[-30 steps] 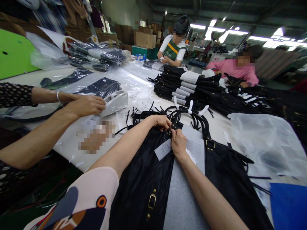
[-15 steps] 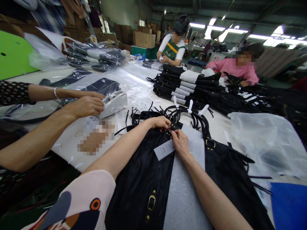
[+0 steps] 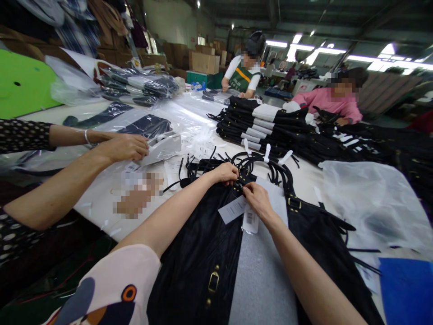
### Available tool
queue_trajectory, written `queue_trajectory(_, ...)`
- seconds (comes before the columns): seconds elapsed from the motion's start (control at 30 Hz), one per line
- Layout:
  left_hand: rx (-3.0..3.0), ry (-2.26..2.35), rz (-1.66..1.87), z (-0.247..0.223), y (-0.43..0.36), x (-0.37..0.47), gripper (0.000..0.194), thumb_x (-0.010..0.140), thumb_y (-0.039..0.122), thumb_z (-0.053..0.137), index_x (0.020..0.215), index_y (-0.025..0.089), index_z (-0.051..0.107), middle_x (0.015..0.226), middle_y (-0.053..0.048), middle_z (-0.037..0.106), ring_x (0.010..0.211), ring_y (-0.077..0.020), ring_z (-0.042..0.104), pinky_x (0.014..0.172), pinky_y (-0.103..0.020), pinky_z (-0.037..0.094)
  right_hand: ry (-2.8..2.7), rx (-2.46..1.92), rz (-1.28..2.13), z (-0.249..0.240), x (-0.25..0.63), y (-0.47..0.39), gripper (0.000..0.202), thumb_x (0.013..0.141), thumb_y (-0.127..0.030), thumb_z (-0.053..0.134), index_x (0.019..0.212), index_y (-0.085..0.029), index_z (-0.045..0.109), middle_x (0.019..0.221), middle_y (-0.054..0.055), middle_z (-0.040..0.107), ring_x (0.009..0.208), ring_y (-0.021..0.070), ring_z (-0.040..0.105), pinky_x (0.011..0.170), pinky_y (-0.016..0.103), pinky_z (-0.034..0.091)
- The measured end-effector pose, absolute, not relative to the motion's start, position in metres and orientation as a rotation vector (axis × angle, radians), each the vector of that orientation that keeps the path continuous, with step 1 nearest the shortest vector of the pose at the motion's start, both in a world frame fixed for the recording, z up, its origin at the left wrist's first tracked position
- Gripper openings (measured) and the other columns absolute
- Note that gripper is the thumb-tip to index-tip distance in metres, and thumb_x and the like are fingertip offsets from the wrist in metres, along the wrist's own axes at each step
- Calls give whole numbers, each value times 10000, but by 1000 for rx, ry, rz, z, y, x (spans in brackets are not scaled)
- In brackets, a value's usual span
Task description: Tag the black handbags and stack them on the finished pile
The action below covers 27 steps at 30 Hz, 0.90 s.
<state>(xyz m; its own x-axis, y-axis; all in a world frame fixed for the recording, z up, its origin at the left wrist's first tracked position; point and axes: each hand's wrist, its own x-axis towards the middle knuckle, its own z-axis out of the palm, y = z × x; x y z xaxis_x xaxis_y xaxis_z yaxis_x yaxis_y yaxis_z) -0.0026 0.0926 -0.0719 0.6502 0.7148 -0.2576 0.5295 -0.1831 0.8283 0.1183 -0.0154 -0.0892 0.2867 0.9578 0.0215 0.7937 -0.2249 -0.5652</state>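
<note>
A black leather-like bag (image 3: 189,253) lies flat before me, with brass buckles and a grey strip of wrapping (image 3: 260,266) down its middle. My left hand (image 3: 226,173) is closed in a pinch at the base of the bag's handle; what its fingertips hold is too small to make out. Close beside it, my right hand (image 3: 257,198) pinches the string of the hang tags at the brass studs. A white printed tag (image 3: 232,210) and a barcode tag in clear plastic (image 3: 250,221) hang just below the fingers. Black handles with white ties (image 3: 267,153) loop above.
At left a co-worker's hands (image 3: 126,146) hold a grey-white piece (image 3: 164,148) over bagged goods. Stacked black bags (image 3: 250,124) stand behind, with two people beyond. A translucent plastic bag (image 3: 368,198) and a blue sheet (image 3: 406,289) lie at right. Loose labels (image 3: 203,142) are scattered centrally.
My hands have drawn slightly apart at the handle base. The barcode tag now shows below my right hand. The person in the green apron has lowered their hands.
</note>
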Motion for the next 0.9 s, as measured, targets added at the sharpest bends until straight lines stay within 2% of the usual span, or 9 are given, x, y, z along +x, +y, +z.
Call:
queue_trajectory(0.13, 1802, 1083, 373, -72, 93, -8, 73, 578, 85, 513, 581, 127, 572, 390, 38, 471, 367, -95, 473, 381, -175, 366, -1594, -2088, 472, -87, 118, -17, 173, 755, -214, 528, 873, -145, 634, 816, 49, 645, 785, 158, 566, 671, 234, 371)
queue_trajectory(0.33, 1577, 1125, 547, -72, 93, -20, 56, 614, 109, 497, 573, 116, 533, 346, 39, 420, 323, -63, 379, 354, -174, 274, -1580, -1987, 562, -85, 126, -17, 188, 676, -224, 620, 843, -139, 631, 778, 31, 634, 720, 137, 557, 651, 233, 382)
queue_trajectory(0.67, 1247, 959, 568, -65, 80, -19, 23, 553, 64, 513, 540, 80, 522, 560, -36, 566, 386, -19, 350, 382, -182, 229, -1120, -1644, 1053, -90, 142, -25, 231, 573, -276, 641, 747, -139, 577, 571, -20, 566, 489, 99, 466, 470, 229, 333)
queue_trajectory(0.9, 1255, 972, 610, -69, 76, -21, 106, 570, 49, 534, 519, 109, 463, 586, -45, 598, 380, -29, 399, 370, -181, 226, -973, -1596, 1109, -90, 132, -30, 201, 553, -230, 643, 718, -158, 553, 500, -37, 544, 451, 95, 452, 441, 225, 310)
